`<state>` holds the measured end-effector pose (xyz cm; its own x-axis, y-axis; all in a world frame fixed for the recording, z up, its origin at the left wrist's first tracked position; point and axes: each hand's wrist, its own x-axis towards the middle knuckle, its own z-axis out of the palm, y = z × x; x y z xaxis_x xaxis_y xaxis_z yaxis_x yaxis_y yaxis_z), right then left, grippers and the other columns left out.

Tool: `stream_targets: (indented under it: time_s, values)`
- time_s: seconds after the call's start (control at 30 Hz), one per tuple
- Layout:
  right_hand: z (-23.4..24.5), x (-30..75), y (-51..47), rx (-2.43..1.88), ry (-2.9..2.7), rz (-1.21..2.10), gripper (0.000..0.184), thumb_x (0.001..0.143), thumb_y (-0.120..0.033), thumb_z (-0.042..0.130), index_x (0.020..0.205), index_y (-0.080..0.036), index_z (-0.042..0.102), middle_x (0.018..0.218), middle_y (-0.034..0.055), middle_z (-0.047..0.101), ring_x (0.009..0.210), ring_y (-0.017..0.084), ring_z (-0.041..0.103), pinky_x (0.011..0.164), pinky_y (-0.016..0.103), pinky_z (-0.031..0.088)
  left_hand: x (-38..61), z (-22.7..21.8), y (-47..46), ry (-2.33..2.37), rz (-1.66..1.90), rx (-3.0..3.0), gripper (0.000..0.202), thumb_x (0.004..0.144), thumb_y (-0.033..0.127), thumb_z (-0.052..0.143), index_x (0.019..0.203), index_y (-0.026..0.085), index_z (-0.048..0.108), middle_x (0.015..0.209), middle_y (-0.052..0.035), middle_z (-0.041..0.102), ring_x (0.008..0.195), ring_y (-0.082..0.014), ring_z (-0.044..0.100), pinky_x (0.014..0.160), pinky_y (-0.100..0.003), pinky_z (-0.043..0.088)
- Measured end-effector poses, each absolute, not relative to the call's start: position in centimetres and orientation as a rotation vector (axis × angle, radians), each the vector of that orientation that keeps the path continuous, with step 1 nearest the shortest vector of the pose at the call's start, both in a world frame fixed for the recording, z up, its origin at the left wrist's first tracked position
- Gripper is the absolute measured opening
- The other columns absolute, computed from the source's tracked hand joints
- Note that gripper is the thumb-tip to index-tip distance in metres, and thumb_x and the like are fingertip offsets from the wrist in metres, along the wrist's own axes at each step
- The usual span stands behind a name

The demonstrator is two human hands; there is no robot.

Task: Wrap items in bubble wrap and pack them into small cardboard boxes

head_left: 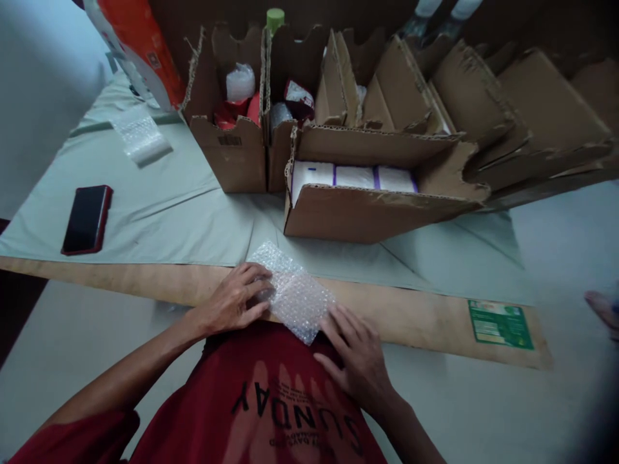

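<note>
A piece of clear bubble wrap (294,293) lies at a slant across the table's front edge, close to the red shirt. Its lower half looks thicker, as if folded over; whether anything is inside I cannot tell. My left hand (236,299) rests at its left side, fingers slightly bent and apart from the thumb, fingertips on the wrap. At the lower right corner, my right hand (355,351) has its fingers spread, with the fingertips touching the wrap's edge. Neither hand is closed around it.
A phone (87,219) and a roll of clear wrap (141,136) lie on the pale green cloth (188,225) at left. Behind stand cut cardboard boxes (242,161), one holding white packs (355,177). A green label (500,324) is on the front board; a person's foot (602,308) shows at right.
</note>
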<state>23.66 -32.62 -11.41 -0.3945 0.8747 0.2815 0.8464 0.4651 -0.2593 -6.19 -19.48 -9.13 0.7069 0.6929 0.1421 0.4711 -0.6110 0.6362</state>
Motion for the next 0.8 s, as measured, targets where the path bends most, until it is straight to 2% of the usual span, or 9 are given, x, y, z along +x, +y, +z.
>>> stream_targets:
  time_s: [0.1, 0.17, 0.27, 0.37, 0.43, 0.5, 0.6, 0.67, 0.8]
  values:
    - [-11.5, 21.6, -31.1, -1.362, -2.364, 0.126, 0.041, 0.091, -0.011, 0.06, 0.131, -0.022, 0.064, 0.141, 0.0133, 0.066, 0.134, 0.031, 0.057, 0.108, 0.05, 0.043, -6.7, -9.4, -19.6, 0.823, 0.45, 2.405, 0.041, 0.087, 0.031, 0.071, 0.126, 0.022, 0.067, 0.141, -0.0137, 0.062, 0.136, -0.0359, 0.05, 0.11, -0.057, 0.045]
    - [-11.1, 20.9, -29.8, -1.303, -2.258, 0.149, 0.043, 0.09, -0.003, 0.053, 0.125, -0.024, 0.066, 0.126, 0.0087, 0.074, 0.12, 0.027, 0.066, 0.101, 0.047, 0.048, -7.0, -9.8, -19.7, 0.799, 0.41, 2.44, 0.05, 0.085, 0.033, 0.073, 0.133, 0.024, 0.064, 0.146, -0.0137, 0.06, 0.141, -0.0382, 0.046, 0.112, -0.061, 0.043]
    - [-8.8, 21.3, -28.5, -1.226, -2.016, 0.297, 0.046, 0.091, 0.0, 0.047, 0.125, -0.026, 0.066, 0.099, 0.0041, 0.079, 0.088, 0.02, 0.073, 0.079, 0.039, 0.055, -7.1, -9.6, -19.7, 0.86, 0.548, 2.39, 0.033, 0.09, 0.02, 0.062, 0.123, 0.024, 0.069, 0.128, -0.0105, 0.072, 0.133, -0.0332, 0.056, 0.109, -0.057, 0.047]
    - [-5.1, 22.6, -27.8, -1.253, -1.877, 0.353, 0.038, 0.094, -0.007, 0.055, 0.122, -0.028, 0.069, 0.091, 0.0023, 0.077, 0.075, 0.019, 0.072, 0.067, 0.034, 0.057, -6.8, -7.0, -19.4, 0.945, 0.79, 2.121, 0.024, 0.093, 0.012, 0.053, 0.103, 0.022, 0.073, 0.096, -0.006, 0.078, 0.098, -0.0229, 0.072, 0.086, -0.039, 0.059]
    - [-2.4, 23.7, -26.8, -1.34, -1.795, 0.225, 0.031, 0.093, -0.014, 0.064, 0.119, -0.03, 0.072, 0.093, 0.0012, 0.078, 0.077, 0.019, 0.073, 0.069, 0.034, 0.059, -6.1, -3.5, -18.6, 1.001, 0.913, 1.93, 0.015, 0.094, 0.019, 0.06, 0.1, 0.02, 0.073, 0.088, -0.0039, 0.076, 0.078, -0.0175, 0.072, 0.068, -0.028, 0.058]
    - [0.4, 25.1, -24.8, -1.447, -1.638, 0.028, 0.028, 0.09, -0.023, 0.074, 0.117, -0.029, 0.073, 0.096, 0.0016, 0.077, 0.079, 0.019, 0.072, 0.072, 0.034, 0.06, -4.8, 0.5, -16.9, 1.036, 1.042, 1.887, 0.014, 0.091, 0.025, 0.069, 0.103, 0.019, 0.073, 0.087, -0.0023, 0.076, 0.073, -0.0158, 0.071, 0.064, -0.025, 0.057]
    - [4.0, 28.0, -19.6, -1.511, -1.439, -0.134, 0.021, 0.084, -0.033, 0.082, 0.101, -0.021, 0.075, 0.086, 0.0023, 0.073, 0.073, 0.014, 0.066, 0.068, 0.031, 0.056, -1.8, 5.7, -12.1, 1.102, 1.22, 2.023, 0.017, 0.087, 0.027, 0.072, 0.101, 0.017, 0.074, 0.088, 0.0013, 0.073, 0.084, -0.0158, 0.072, 0.077, -0.027, 0.058]
    - [5.8, 30.3, -15.6, -1.528, -1.485, 0.005, 0.022, 0.085, -0.036, 0.079, 0.092, -0.015, 0.074, 0.08, 0.0007, 0.071, 0.068, 0.009, 0.061, 0.064, 0.027, 0.05, 0.7, 7.7, -8.1, 1.13, 1.206, 2.174, 0.016, 0.088, 0.027, 0.069, 0.097, 0.014, 0.073, 0.084, 0.0037, 0.069, 0.091, -0.0174, 0.073, 0.084, -0.032, 0.058]
    - [7.9, 33.3, -9.6, -1.748, -1.881, 0.334, 0.039, 0.091, -0.044, 0.061, 0.078, -0.009, 0.072, 0.06, -0.0077, 0.059, 0.056, 0.004, 0.05, 0.059, 0.027, 0.037, 5.1, 8.6, -2.4, 1.267, 0.712, 2.596, 0.016, 0.088, 0.019, 0.062, 0.078, 0.009, 0.071, 0.077, 0.0001, 0.067, 0.097, -0.0265, 0.075, 0.091, -0.044, 0.056]
